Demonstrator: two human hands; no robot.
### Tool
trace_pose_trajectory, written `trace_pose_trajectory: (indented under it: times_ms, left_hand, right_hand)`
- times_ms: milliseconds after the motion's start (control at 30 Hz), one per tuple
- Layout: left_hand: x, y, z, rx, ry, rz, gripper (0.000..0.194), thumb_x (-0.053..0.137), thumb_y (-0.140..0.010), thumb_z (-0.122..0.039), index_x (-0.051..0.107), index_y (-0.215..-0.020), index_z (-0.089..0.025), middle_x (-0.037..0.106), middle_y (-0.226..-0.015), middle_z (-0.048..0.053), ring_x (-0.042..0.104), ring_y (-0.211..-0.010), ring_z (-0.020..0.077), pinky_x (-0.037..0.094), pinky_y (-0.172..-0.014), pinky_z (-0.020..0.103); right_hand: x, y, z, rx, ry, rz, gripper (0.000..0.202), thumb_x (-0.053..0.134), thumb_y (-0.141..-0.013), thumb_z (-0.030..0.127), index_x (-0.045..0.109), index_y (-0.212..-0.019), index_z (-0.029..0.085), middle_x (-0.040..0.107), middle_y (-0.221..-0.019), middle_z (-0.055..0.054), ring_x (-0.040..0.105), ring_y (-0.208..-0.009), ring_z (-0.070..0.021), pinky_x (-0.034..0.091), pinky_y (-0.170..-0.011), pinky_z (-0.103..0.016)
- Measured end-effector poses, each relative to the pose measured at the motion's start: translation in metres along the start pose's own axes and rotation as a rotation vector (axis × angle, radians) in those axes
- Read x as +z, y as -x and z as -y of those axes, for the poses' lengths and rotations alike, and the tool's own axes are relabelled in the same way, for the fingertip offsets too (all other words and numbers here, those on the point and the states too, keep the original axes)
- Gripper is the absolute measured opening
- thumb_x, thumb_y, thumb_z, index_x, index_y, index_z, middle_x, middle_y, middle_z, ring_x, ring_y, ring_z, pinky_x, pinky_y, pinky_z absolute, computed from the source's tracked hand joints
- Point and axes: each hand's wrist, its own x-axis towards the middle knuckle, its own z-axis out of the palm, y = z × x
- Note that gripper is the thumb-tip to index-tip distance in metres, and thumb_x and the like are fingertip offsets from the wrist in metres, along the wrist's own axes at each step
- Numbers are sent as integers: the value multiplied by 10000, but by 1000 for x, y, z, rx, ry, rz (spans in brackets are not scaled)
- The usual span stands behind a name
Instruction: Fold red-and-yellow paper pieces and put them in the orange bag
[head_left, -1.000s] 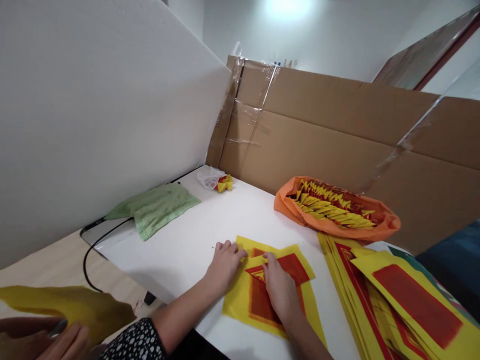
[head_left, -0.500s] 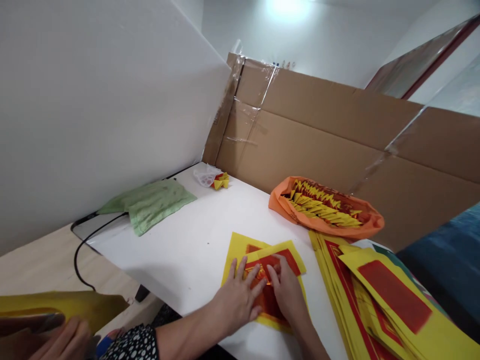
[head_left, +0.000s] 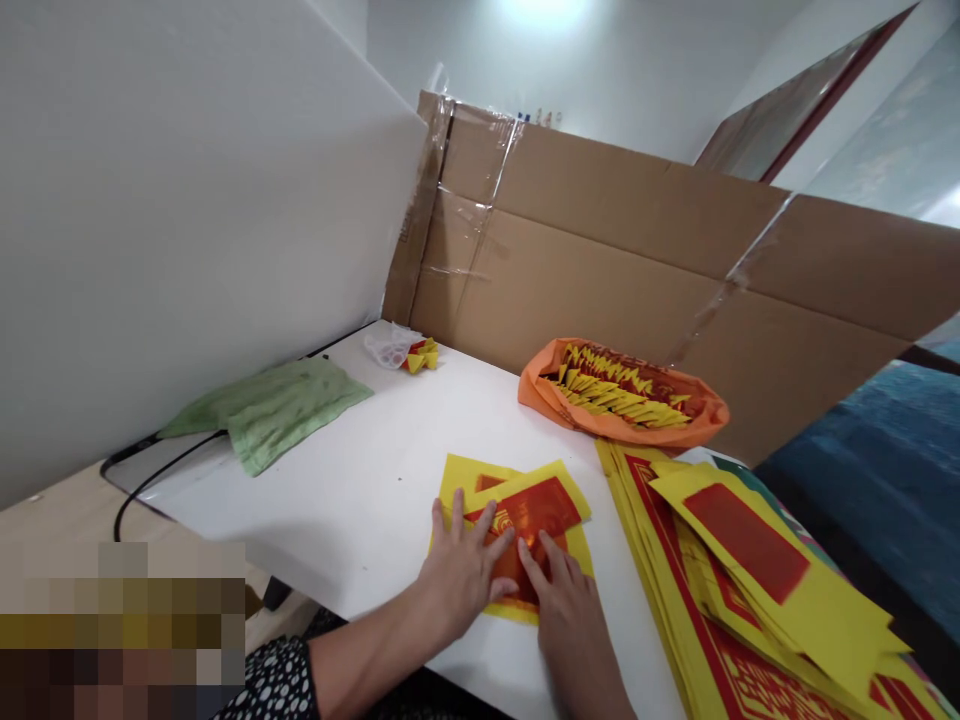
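On white table [head_left: 360, 500], cardboard wall [head_left: 637, 270] behind, hands press paper [head_left: 525, 505].

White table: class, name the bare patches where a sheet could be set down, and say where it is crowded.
The table is bare between the green cloth, the sheet under both hands and the orange bag. A narrower strip lies bare between that sheet and the paper stack. The right side is crowded with stack and bag.

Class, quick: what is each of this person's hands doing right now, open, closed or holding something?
Left hand: open, fingers spread, pressing flat on the folded sheet.
Right hand: open, fingertips pressing on the same sheet; grips nothing.
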Motion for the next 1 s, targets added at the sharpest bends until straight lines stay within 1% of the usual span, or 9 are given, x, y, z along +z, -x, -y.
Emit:
trace_pose_trajectory:
  times_ms: [100,200,267,367,500,633,733,867,1000]
  left_hand:
    - [-15,-11,11,112,4,-9,518,492,-913,-568,521,-1343,-280,534,-1357,96,421,-1230,401,334,-974,591]
    - [-23,-18,25,227,-12,-37,417,502,-942,-449,526,-1314,-263,552,-1292,100,488,-1115,307,399,-881,444]
    - [-22,-22,31,246,-50,-78,386,494,-951,-354,516,-1318,-238,540,-1299,117,485,-1103,301,396,-851,418]
    - [-19,-25,33,243,-80,-122,364,480,-942,-194,516,-1302,-159,603,-1183,131,517,-1029,275,401,-817,377]
    - [-27,-23,25,282,-25,-158,249,476,-962,-208,596,-1164,-123,667,-1001,95,549,-909,240,410,-793,342]
    - [-42,-9,23,454,-4,-283,338,366,-1014,-241,517,-1312,-195,608,-1262,90,502,-1122,247,374,-927,373]
    - [-50,5,40,420,-7,-386,436,410,-991,-243,403,-1415,-347,398,-1500,35,331,-1343,268,272,-1065,439]
    - [-56,20,77,169,-21,-490,531,556,-903,-220,432,-1397,-369,253,-1570,53,156,-1433,367,195,-1103,557]
    - [-56,22,94,268,17,-351,558,525,-898,-128,425,-1420,-295,244,-1577,75,145,-1457,328,239,-1132,525]
  right_hand:
    - [-7,-1,9,228,-477,-80,299,568,-825,236,670,-1106,229,617,-1249,-139,563,-1154,-331,409,-1002,-536]
    - [-10,4,21,545,-1163,-31,400,713,-761,446,612,-1055,194,685,-1116,-143,635,-1073,-310,440,-999,-515]
    - [-11,5,33,681,-1536,42,505,794,-681,473,596,-1035,172,699,-1107,-160,640,-1091,-315,424,-1030,-501]
    - [-10,-2,50,743,-1789,77,523,843,-647,401,605,-1040,149,688,-1153,-165,603,-1167,-294,375,-1092,-453]
    - [-4,-30,65,728,-1825,-32,408,820,-683,388,618,-974,184,706,-1119,-104,611,-1158,-253,422,-1061,-430]
    - [-17,-62,70,541,-1652,-132,318,778,-723,408,616,-929,228,715,-1064,-48,651,-1063,-235,510,-944,-425]
    - [-51,-82,63,350,-1497,64,366,739,-749,431,630,-1040,237,707,-1086,-48,664,-1005,-241,544,-848,-401]
    - [-90,-108,39,296,-1280,588,469,743,-740,417,618,-1152,231,720,-1026,-43,692,-868,-228,545,-768,-377]
    - [-86,-131,16,175,-955,822,379,740,-696,382,687,-1008,174,726,-891,-20,666,-889,-229,500,-861,-392]
